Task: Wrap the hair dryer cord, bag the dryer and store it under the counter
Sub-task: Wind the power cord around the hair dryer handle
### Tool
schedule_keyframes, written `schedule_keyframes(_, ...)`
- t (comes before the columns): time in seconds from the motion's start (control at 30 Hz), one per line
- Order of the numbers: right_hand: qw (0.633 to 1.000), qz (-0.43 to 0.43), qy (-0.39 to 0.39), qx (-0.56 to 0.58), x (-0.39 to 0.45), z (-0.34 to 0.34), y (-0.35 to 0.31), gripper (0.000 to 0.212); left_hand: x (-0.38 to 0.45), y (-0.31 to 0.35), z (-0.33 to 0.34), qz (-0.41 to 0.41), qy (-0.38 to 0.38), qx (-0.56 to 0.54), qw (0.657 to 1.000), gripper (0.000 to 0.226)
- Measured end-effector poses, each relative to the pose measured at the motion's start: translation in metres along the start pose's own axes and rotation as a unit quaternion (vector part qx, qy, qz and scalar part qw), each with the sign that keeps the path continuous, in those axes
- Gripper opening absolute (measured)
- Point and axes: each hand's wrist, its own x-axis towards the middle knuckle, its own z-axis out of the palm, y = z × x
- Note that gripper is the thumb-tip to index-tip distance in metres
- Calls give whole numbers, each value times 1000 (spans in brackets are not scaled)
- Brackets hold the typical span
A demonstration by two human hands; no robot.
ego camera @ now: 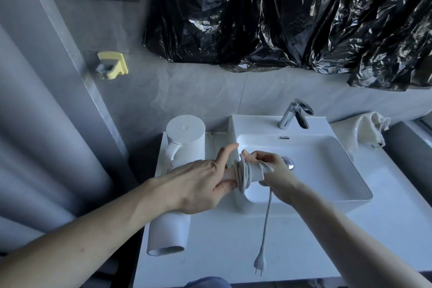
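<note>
Black plastic sheeting (pixel 292 11) covers the wall across the top of the frame. Below it, the white table (pixel 210 252) carries a square sink (pixel 327 166) at centre right, so the work has a flat surface close underneath it. A white kettle (pixel 185 140) stands left of the sink, and a cloth drawstring bag (pixel 367 131) lies at the right edge, probably waiting for the bagging step. The hair dryer (pixel 168 234) hangs over the table at lower centre. The left hand (pixel 201 184) grips its handle, index finger raised clear of the turns. The right hand (pixel 271 168) pinches the cord (pixel 243 176) against the handle, seemingly keeping the coils tight. The plug (pixel 260 262) dangles low, so wrapping looks unfinished.
</note>
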Motion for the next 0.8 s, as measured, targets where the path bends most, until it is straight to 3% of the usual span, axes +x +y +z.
schedule_keyframes(0.13,999,34,9,7,-2,11,15,31,1,-6,-9,-1,11,-18,1000,59)
schedule_keyframes(0.27,996,80,3,29,-7,22,24,49,2,-12,-13,2,10,-27,1000,40)
schedule_keyframes(0.47,995,87,-46,-16,-18,30,32,38,8,-25,-11,2,7,-48,999,25)
schedule_keyframes(0.63,992,94,-63,-62,-30,36,41,44,19,-40,-6,-47,6,-81,996,28)
schedule_keyframes(0.8,985,116,-82,-93,-41,38,39,48,22,-38,4,-38,-5,-76,996,19)
